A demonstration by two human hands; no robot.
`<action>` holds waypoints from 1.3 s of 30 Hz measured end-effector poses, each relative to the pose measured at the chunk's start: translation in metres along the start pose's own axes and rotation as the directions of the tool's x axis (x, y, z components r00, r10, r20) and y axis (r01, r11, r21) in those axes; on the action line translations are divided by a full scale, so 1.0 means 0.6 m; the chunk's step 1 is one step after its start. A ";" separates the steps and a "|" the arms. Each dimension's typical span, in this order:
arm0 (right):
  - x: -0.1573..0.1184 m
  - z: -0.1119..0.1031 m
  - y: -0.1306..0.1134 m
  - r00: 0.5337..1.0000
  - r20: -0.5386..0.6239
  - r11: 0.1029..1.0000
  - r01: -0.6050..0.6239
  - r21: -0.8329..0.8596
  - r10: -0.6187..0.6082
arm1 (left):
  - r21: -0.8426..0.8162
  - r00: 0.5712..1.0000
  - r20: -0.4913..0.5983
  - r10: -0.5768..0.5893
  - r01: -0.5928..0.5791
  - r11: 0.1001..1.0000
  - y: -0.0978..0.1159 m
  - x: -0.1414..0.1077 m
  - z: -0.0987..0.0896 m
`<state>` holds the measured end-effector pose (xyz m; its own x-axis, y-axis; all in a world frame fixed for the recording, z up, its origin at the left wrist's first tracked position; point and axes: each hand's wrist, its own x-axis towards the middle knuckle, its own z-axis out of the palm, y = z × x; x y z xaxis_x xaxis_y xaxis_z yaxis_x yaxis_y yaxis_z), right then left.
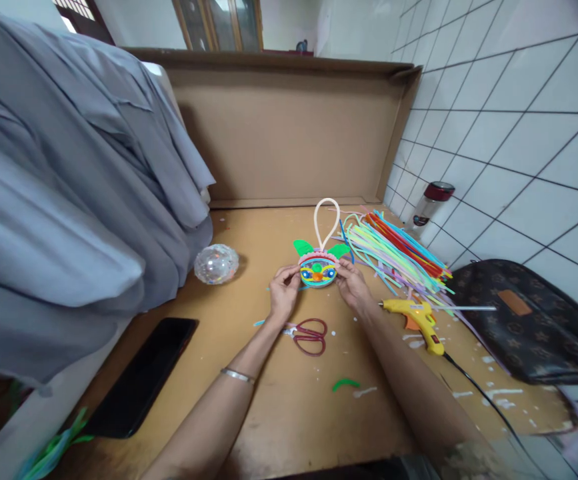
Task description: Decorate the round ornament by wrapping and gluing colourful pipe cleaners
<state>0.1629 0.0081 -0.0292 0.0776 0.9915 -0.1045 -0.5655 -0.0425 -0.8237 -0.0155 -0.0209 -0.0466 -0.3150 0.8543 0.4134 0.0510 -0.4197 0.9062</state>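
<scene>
- Holding the ornament [317, 272] between both hands; left hand [285, 291] has fingers closed narrow on its left rim, right hand [353, 283] has the same pinch on the right rim.
- Ornament: round face, blue eyes, orange and green bits mid-face, pink trim above, green ears [303, 248] either side. White loop [327, 201] stands up from the top. Mid-table, face toward the wearer; can't tell if its bottom touches the table [269, 427].
- Scissors [311, 335]: red handles, just nearer the wearer than the hands, lying between the forearms. Blades partly behind the left forearm.
- Green strip [346, 384]: nearer still, flat on the table.
- Pipe cleaners [396, 253]: loose multicolour heap, beyond the right hand and to its right.
- Glue gun [419, 319]: yellow, on its side by the right forearm, nozzle pointing left, clear stick out the back, black cord trailing.
- Clear ball [216, 264]: left of the left hand, apart from it.
- Phone [141, 377]: dark screen up, near left.
- Far right: dark bag [529, 320], red-capped bottle [429, 203] by the tiled wall [509, 133].
- Back: cardboard [289, 133], upright. Left: draped grey cloth [69, 167].
</scene>
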 end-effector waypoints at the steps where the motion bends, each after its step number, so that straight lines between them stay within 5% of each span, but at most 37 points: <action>1: 0.000 -0.001 0.000 1.000 0.009 1.000 0.000 -0.002 0.000 | -0.006 1.000 -0.005 -0.004 0.004 1.000 0.001 0.000 0.001; 19: 0.000 -0.002 0.000 1.000 0.011 0.997 -0.028 0.065 0.028 | -0.080 0.992 -0.017 -0.128 0.126 0.989 0.031 0.001 0.002; 23: -0.003 0.002 -0.004 1.000 0.020 0.999 -0.021 0.045 0.020 | -0.155 0.970 -0.040 -0.239 0.230 0.961 0.026 0.003 0.004; 28: -0.005 0.003 -0.007 0.998 0.061 0.999 -0.032 0.028 0.030 | -0.287 0.921 0.006 -0.391 0.376 0.881 0.019 0.008 0.006; 36: -0.003 0.001 -0.004 0.997 0.063 0.998 -0.045 0.050 0.042 | -0.339 0.911 0.060 -0.409 0.404 0.850 -0.003 0.014 0.005; 39: -0.003 0.001 -0.002 0.997 0.068 0.998 -0.041 0.038 0.038 | -0.386 0.888 0.174 -0.426 0.459 0.800 -0.004 0.016 0.003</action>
<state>0.1630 0.0067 -0.0278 -0.0004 0.9952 -0.0978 -0.5986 -0.0786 -0.7972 -0.0171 -0.0114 -0.0445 -0.1369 0.9906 -0.0033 -0.4692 -0.0619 0.8809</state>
